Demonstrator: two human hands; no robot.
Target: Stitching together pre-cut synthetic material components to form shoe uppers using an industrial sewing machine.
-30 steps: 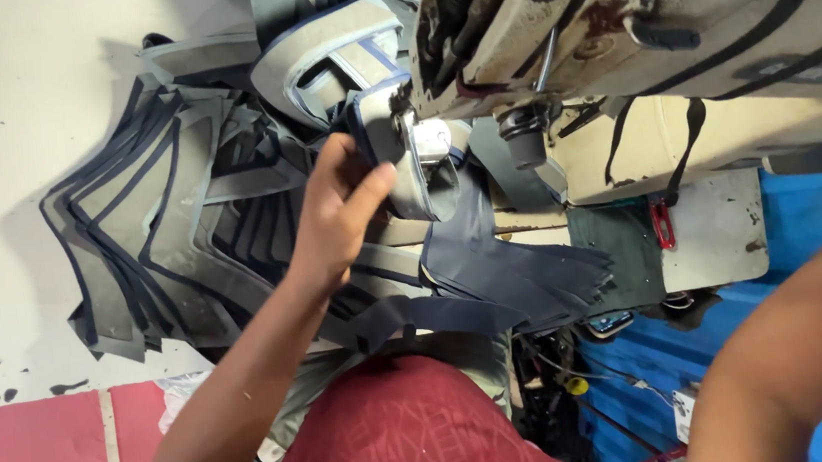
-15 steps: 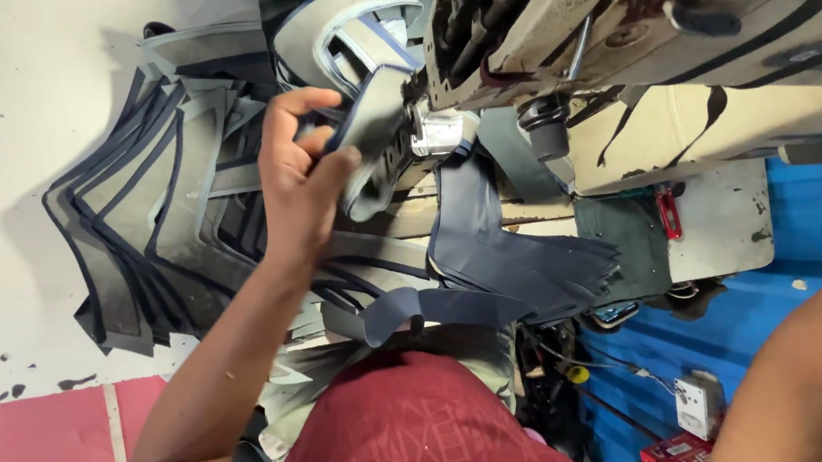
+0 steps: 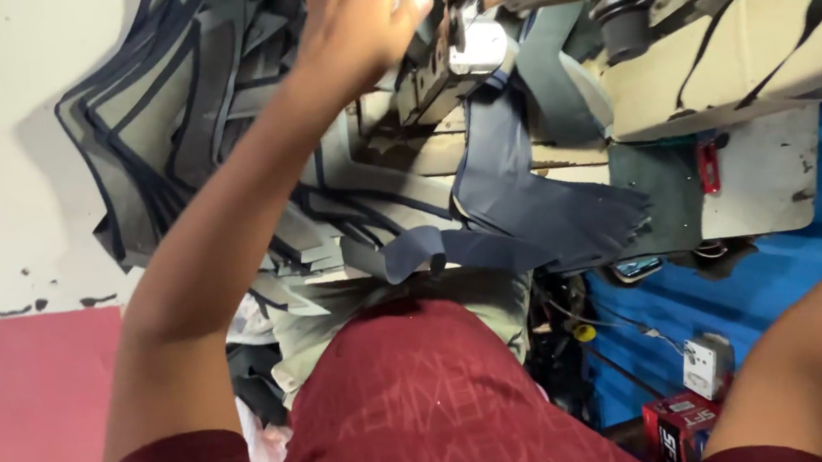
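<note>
- at top centre, left hand (image 3: 360, 15) reaches to the far edge of view, fingers spread & slightly curled, resting on grey-navy cut pieces by the sewing machine head (image 3: 473, 44); can't tell if it grips any
- stack of cut pieces (image 3: 170, 124) fans out on the left, just beside the forearm
- dark navy piece (image 3: 530, 209) hangs below the machine, over the table edge
- right hand out of view; only the arm shows at near right
- small red box (image 3: 681, 426) sits near right
</note>
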